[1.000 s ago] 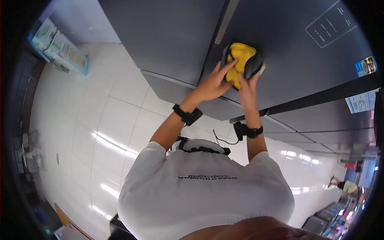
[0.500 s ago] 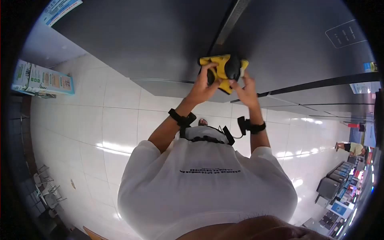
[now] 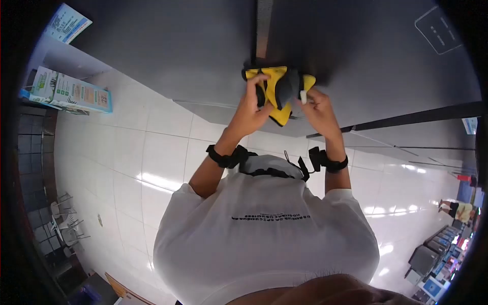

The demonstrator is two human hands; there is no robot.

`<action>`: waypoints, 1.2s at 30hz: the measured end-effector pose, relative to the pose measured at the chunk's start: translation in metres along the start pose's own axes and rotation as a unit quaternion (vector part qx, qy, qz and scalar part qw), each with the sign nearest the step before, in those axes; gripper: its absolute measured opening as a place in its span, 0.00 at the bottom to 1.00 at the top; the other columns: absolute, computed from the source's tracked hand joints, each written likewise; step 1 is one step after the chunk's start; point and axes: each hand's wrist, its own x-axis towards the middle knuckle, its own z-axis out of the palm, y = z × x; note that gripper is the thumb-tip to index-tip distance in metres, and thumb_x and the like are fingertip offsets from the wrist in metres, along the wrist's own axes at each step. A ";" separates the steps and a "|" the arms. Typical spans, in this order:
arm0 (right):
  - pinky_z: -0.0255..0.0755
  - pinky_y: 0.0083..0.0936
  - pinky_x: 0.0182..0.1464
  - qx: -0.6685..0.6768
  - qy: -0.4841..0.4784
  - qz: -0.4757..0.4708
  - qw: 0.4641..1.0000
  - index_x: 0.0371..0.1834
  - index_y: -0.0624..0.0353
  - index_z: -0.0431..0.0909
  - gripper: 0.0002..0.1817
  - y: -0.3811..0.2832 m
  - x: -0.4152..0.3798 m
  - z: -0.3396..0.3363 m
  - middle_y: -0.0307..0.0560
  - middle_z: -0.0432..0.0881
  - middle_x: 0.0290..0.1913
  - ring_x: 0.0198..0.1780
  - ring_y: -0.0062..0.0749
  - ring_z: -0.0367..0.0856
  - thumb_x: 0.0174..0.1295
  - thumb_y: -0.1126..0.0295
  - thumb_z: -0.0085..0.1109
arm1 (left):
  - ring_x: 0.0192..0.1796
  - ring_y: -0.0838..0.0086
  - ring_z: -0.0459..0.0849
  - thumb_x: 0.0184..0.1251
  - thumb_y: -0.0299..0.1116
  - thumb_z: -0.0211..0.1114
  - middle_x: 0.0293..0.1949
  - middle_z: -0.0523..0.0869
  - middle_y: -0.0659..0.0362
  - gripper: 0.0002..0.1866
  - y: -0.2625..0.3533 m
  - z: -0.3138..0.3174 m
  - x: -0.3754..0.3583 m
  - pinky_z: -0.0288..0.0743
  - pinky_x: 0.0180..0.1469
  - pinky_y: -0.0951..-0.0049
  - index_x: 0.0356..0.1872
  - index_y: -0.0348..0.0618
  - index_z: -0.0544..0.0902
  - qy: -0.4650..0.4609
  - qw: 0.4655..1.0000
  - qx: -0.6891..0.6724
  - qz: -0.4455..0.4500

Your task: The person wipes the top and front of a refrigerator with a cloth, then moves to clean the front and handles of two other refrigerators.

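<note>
A folded yellow and dark grey cloth (image 3: 278, 81) with black edging is held in front of the dark cabinet-like surface, one corner hanging down. My left hand (image 3: 250, 109) grips its left side, the fingers curled over the yellow fabric. On the other side my right hand (image 3: 321, 111) has its fingers closed at the cloth's right edge, by a small white tag (image 3: 303, 96). The folds hide some fingertips. Both wrists wear black straps.
Tall dark grey panels (image 3: 178, 46) stand right before me, with a vertical gap behind the cloth. A printed box (image 3: 71, 90) is at the left, chairs (image 3: 68, 223) lower left. A person (image 3: 457, 210) stands far right, near displayed appliances (image 3: 424, 259).
The cloth has shifted in my hands, its lower corner hanging further down. My right hand has moved a little right and its fingers have curled in by the white tag. The view has turned slightly.
</note>
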 end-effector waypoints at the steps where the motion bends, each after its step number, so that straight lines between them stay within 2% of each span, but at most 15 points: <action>1: 0.71 0.22 0.33 0.004 0.002 -0.003 1.000 0.38 0.69 0.79 0.09 0.016 -0.001 0.000 0.45 0.81 0.27 0.31 0.18 0.75 0.61 0.73 0.55 | 0.60 0.62 0.71 0.59 0.19 0.57 0.57 0.70 0.47 0.33 -0.018 0.003 -0.006 0.61 0.65 0.66 0.66 0.43 0.56 -0.007 1.000 0.013 0.009; 5: 0.68 0.25 0.28 -0.082 -0.033 0.000 0.996 0.30 0.68 0.79 0.08 0.065 -0.010 0.008 0.52 0.78 0.22 0.23 0.23 0.75 0.59 0.73 0.55 | 0.59 0.60 0.72 0.62 0.22 0.61 0.56 0.70 0.43 0.32 -0.062 0.030 -0.030 0.63 0.63 0.63 0.65 0.40 0.54 -0.051 0.997 0.019 -0.050; 6: 0.70 0.31 0.30 -0.124 -0.017 -0.009 0.992 0.30 0.68 0.79 0.09 0.074 -0.012 0.011 0.54 0.79 0.22 0.24 0.33 0.77 0.59 0.72 0.55 | 0.59 0.46 0.73 0.60 0.25 0.62 0.56 0.70 0.39 0.32 -0.067 0.037 -0.032 0.66 0.62 0.61 0.64 0.35 0.58 -0.025 0.999 0.027 -0.034; 8: 0.71 0.44 0.39 -0.192 0.004 -0.002 0.981 0.28 0.68 0.78 0.11 0.090 -0.024 0.016 0.57 0.81 0.25 0.31 0.58 0.78 0.59 0.70 0.53 | 0.59 0.46 0.73 0.60 0.24 0.63 0.57 0.70 0.39 0.33 -0.075 0.046 -0.037 0.66 0.61 0.60 0.64 0.36 0.58 -0.053 0.996 0.033 -0.067; 11: 0.69 0.42 0.32 -0.213 0.027 -0.006 0.977 0.27 0.70 0.73 0.08 0.123 -0.036 0.023 0.62 0.75 0.23 0.28 0.62 0.73 0.57 0.74 0.54 | 0.60 0.46 0.72 0.58 0.27 0.66 0.57 0.70 0.40 0.36 -0.077 0.050 -0.042 0.67 0.61 0.57 0.66 0.36 0.57 -0.082 0.992 0.068 -0.072; 13: 0.72 0.43 0.43 -0.326 -0.010 0.056 0.944 0.33 0.67 0.80 0.15 0.124 -0.040 0.019 0.57 0.82 0.26 0.37 0.57 0.79 0.64 0.67 0.47 | 0.61 0.45 0.70 0.57 0.32 0.69 0.58 0.70 0.40 0.40 -0.067 0.056 -0.043 0.66 0.61 0.54 0.68 0.37 0.57 -0.058 0.989 0.132 -0.003; 15: 0.74 0.40 0.44 -0.056 -0.035 0.042 0.997 0.37 0.66 0.80 0.16 0.098 -0.035 0.014 0.57 0.84 0.29 0.37 0.55 0.80 0.66 0.67 0.43 | 0.61 0.45 0.69 0.56 0.36 0.69 0.61 0.70 0.41 0.41 -0.061 0.054 -0.033 0.64 0.61 0.53 0.68 0.35 0.58 -0.070 0.992 0.106 -0.019; 17: 0.73 0.35 0.49 -0.066 -0.048 0.055 0.995 0.40 0.66 0.79 0.21 0.062 -0.033 -0.004 0.58 0.85 0.32 0.39 0.50 0.82 0.73 0.63 0.36 | 0.59 0.47 0.70 0.55 0.37 0.69 0.64 0.69 0.43 0.40 -0.017 0.042 -0.014 0.62 0.61 0.53 0.67 0.34 0.59 0.002 0.968 0.200 0.153; 18: 0.70 0.36 0.52 0.035 -0.043 0.015 0.998 0.44 0.67 0.77 0.22 0.050 -0.024 -0.013 0.58 0.83 0.37 0.43 0.49 0.80 0.73 0.59 0.35 | 0.56 0.47 0.69 0.56 0.40 0.67 0.65 0.69 0.45 0.40 0.007 0.038 -0.007 0.59 0.61 0.52 0.66 0.30 0.61 0.023 0.969 0.194 0.149; 21: 0.63 0.38 0.61 0.332 -0.040 -0.096 0.937 0.56 0.69 0.70 0.30 0.022 -0.006 -0.038 0.59 0.77 0.52 0.54 0.45 0.74 0.75 0.50 0.32 | 0.61 0.49 0.64 0.64 0.44 0.59 0.60 0.66 0.39 0.36 0.056 0.033 0.027 0.53 0.65 0.50 0.69 0.35 0.62 0.093 0.945 0.199 0.241; 22: 0.60 0.38 0.64 0.425 -0.039 -0.129 0.895 0.60 0.70 0.68 0.33 0.020 0.000 -0.045 0.59 0.75 0.58 0.58 0.44 0.72 0.75 0.47 0.31 | 0.61 0.49 0.64 0.64 0.44 0.59 0.60 0.66 0.39 0.36 0.073 0.031 0.037 0.53 0.65 0.50 0.69 0.35 0.62 0.099 0.943 0.203 0.244; 26: 0.58 0.37 0.66 0.428 0.058 -0.086 0.898 0.59 0.70 0.70 0.41 0.053 -0.004 -0.063 0.54 0.75 0.58 0.60 0.39 0.70 0.71 0.38 0.28 | 0.58 0.48 0.65 0.61 0.45 0.62 0.56 0.67 0.38 0.35 0.098 0.028 0.040 0.53 0.64 0.51 0.69 0.47 0.66 0.086 0.936 0.287 0.187; 29: 0.61 0.31 0.63 0.306 0.167 -0.079 0.934 0.54 0.71 0.74 0.38 0.047 -0.019 -0.053 0.51 0.77 0.53 0.57 0.33 0.72 0.72 0.39 0.34 | 0.54 0.37 0.69 0.57 0.44 0.66 0.57 0.66 0.30 0.37 0.085 0.042 0.030 0.58 0.63 0.45 0.70 0.55 0.66 0.046 0.943 0.306 0.120; 31: 0.52 0.24 0.27 0.163 0.207 -0.058 0.963 0.19 0.61 0.66 0.26 0.068 -0.027 -0.041 0.31 0.63 0.22 0.28 0.17 0.59 0.73 0.54 0.47 | 0.57 0.34 0.68 0.56 0.41 0.67 0.57 0.66 0.30 0.39 0.062 0.053 0.021 0.58 0.66 0.45 0.71 0.55 0.64 0.029 0.936 0.323 0.137; 36: 0.50 0.20 0.24 0.103 0.107 0.028 0.989 0.19 0.60 0.67 0.21 0.076 -0.033 -0.027 0.26 0.61 0.19 0.24 0.13 0.57 0.70 0.62 0.55 | 0.56 0.38 0.70 0.59 0.37 0.66 0.51 0.70 0.35 0.41 -0.002 0.074 -0.017 0.56 0.68 0.43 0.74 0.53 0.58 -0.030 0.937 0.339 0.080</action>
